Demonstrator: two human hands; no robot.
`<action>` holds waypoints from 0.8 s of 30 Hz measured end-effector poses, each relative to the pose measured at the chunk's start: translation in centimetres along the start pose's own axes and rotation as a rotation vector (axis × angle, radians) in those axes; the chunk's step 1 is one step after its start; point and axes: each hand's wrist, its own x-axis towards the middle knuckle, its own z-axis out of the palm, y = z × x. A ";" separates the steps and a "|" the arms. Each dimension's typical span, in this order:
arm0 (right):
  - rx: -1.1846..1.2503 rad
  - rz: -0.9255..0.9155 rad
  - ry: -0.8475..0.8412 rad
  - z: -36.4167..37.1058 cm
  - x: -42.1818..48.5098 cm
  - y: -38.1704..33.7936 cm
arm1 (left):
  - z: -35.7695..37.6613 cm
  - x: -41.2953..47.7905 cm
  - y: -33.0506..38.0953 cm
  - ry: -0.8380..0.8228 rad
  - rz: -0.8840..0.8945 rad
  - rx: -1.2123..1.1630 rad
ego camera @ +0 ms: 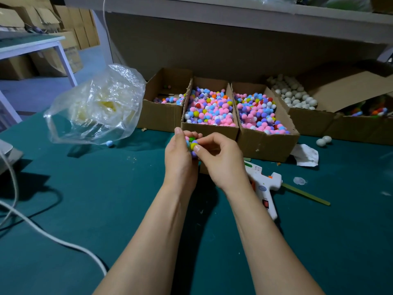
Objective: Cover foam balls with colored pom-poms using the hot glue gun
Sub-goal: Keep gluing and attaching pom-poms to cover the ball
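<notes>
- Foam ball (192,143), partly covered in colored pom-poms, is held between both hands above the green table (106,188), near frame centre.
- Left hand (179,160) cups the foam ball, with fingers curled round its far side and the thumb up at 12 o'clock.
- Right hand (221,160) has its fingers curled in; thumb and forefinger pinch the yellow pom-pom (193,146) on the ball's near face.
- Hot glue gun (263,186) lies on the table at 4 o'clock from the hands, touched by neither hand and partly hidden by the right wrist.
- Glue stick (306,193) sticks out of the gun's back end, toward 4 o'clock.
- Middle pom-pom box (209,107) sits at 12 o'clock from the hands and is full of mixed colors.
- Right pom-pom box (259,111) sits at 1 o'clock, touching the middle one.
- Left pom-pom box (168,99) sits at 11 o'clock and is mostly bare inside.
- Box of white foam balls (295,96) is at 2 o'clock.
- Two loose foam balls (323,141) lie on the table at 3 o'clock.
- Crumpled paper (306,155) lies just below them.
- Clear plastic bag (95,107) is at 10 o'clock, with a loose blue pom-pom (109,143) at its lower edge.
- White cable (42,231) runs across the table at 8 o'clock.
</notes>
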 end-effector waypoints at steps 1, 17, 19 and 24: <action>0.031 0.020 -0.010 0.0 0.0 0.0 | -0.1 -0.1 0.2 -0.012 -0.008 0.004; -0.235 0.033 0.249 -2.5 6.4 -0.9 | 2.2 0.0 4.1 0.000 -0.305 -0.266; -0.335 0.063 0.279 -1.9 8.9 -0.9 | 3.5 0.9 5.8 0.015 -0.268 -0.378; -0.604 0.253 0.103 -0.3 15.3 -0.4 | 7.9 3.9 8.9 -0.045 -0.216 -0.552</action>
